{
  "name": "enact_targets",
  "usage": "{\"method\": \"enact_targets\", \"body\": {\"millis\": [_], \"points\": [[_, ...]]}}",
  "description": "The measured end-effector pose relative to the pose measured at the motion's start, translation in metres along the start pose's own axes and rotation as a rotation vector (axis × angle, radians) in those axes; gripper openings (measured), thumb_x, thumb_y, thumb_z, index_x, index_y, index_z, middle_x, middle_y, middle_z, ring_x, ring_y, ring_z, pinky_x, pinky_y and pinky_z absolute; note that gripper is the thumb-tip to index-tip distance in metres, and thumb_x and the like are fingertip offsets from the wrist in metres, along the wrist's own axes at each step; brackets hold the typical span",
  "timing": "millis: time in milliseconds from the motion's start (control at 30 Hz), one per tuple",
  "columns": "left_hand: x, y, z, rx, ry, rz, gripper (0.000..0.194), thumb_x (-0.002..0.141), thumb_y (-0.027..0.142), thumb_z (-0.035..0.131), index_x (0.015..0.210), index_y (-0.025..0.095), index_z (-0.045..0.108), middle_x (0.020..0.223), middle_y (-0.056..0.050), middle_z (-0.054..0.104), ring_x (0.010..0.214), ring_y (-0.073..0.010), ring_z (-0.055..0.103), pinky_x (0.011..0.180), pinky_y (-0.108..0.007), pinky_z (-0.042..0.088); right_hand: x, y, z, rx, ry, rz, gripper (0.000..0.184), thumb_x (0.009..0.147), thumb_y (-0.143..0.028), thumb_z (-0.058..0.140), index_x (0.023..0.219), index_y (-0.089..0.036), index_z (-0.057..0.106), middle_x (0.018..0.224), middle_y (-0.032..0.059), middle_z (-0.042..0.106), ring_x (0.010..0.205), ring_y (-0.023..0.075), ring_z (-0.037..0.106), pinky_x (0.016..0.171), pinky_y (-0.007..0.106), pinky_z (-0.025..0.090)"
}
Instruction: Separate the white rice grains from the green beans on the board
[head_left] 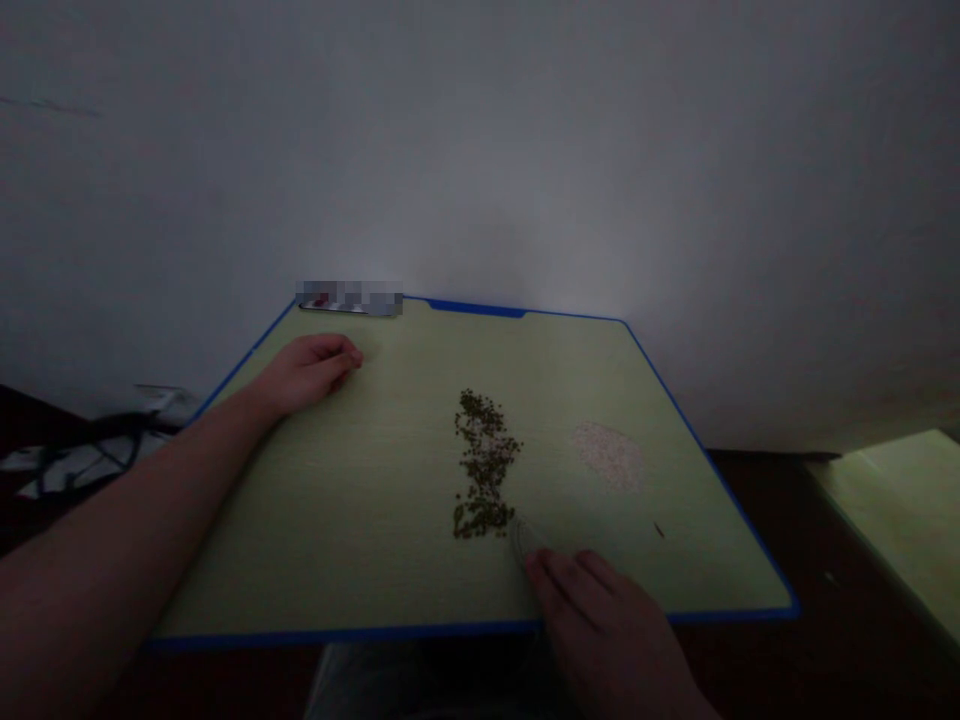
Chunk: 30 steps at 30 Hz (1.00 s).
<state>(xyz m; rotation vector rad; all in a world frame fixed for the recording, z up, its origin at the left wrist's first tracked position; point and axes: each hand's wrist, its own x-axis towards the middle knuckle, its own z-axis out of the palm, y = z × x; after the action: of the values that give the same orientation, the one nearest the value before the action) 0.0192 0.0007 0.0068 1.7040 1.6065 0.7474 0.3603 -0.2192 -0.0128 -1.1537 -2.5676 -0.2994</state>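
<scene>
Green board [330,520] edged in blue carries a strip of mung beans [484,462] down its middle, with pale grains [609,455] to the right. Room is left between the beans and the left hand [307,373], rested curled and empty by the far edge. The right hand [600,625] is laid at the near edge, fingertips [544,570] on a translucent plastic piece [523,538]; its grip cannot be told.

Dim, grainy light (brightest on the wall [480,250])
</scene>
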Motion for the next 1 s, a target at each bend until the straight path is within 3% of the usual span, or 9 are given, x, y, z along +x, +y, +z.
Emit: {"method": "enact_targets", "body": {"millis": [133,400,600,733,867,1000], "points": [[0.0,0.0,0.0,-0.022,-0.009,-0.007,0.022,0.077,0.038,0.054,0.069,0.017,0.055,0.048,0.006,0.045,0.046,-0.0097,0.041,0.048,-0.024,0.032,0.003,0.007,0.005,-0.045,-0.03,0.061,0.042,0.081,0.0,0.04,0.113,-0.009,0.066,0.096,0.0123,0.072,0.076,0.0203,0.064,0.065,0.029,0.059],[0.0,-0.001,0.0,-0.019,0.001,-0.011,0.021,0.075,0.037,0.054,0.069,0.017,0.056,0.047,0.006,0.045,0.046,-0.0101,0.04,0.048,-0.024,0.032,0.005,0.04,0.002,-0.119,0.013,0.241,0.036,0.088,-0.008,0.04,0.11,-0.011,0.069,0.096,0.0134,0.071,0.082,0.0232,0.065,0.069,0.035,0.06],[0.0,-0.001,0.001,-0.019,0.003,-0.006,0.02,0.075,0.036,0.054,0.07,0.017,0.056,0.047,0.006,0.045,0.046,-0.0102,0.041,0.048,-0.024,0.032,0.013,0.017,0.004,-0.064,-0.025,0.08,0.039,0.083,-0.002,0.041,0.113,-0.007,0.066,0.099,0.0143,0.071,0.08,0.0219,0.064,0.067,0.033,0.059],[0.0,0.0,0.0,-0.002,0.001,0.001,0.021,0.076,0.037,0.053,0.067,0.018,0.055,0.047,0.006,0.045,0.047,-0.0104,0.041,0.049,-0.025,0.033,0.024,0.01,0.008,-0.056,-0.101,0.085,0.043,0.078,0.0,0.046,0.116,-0.008,0.065,0.102,0.014,0.071,0.081,0.0218,0.064,0.067,0.031,0.058],[0.001,-0.003,-0.001,0.012,-0.012,0.004,0.023,0.078,0.039,0.053,0.068,0.018,0.055,0.048,0.006,0.046,0.047,-0.0104,0.042,0.05,-0.025,0.034,0.025,0.034,0.01,-0.1,-0.106,0.209,0.038,0.082,-0.004,0.047,0.113,-0.013,0.067,0.103,0.0113,0.072,0.086,0.0209,0.065,0.074,0.031,0.058],[0.002,-0.007,-0.002,0.002,-0.015,0.011,0.024,0.078,0.04,0.053,0.069,0.018,0.056,0.049,0.006,0.046,0.048,-0.0105,0.042,0.05,-0.025,0.033,0.015,0.055,0.011,-0.161,-0.008,0.307,0.035,0.087,-0.01,0.044,0.112,-0.012,0.069,0.103,0.0123,0.071,0.088,0.023,0.066,0.076,0.035,0.058]]}}
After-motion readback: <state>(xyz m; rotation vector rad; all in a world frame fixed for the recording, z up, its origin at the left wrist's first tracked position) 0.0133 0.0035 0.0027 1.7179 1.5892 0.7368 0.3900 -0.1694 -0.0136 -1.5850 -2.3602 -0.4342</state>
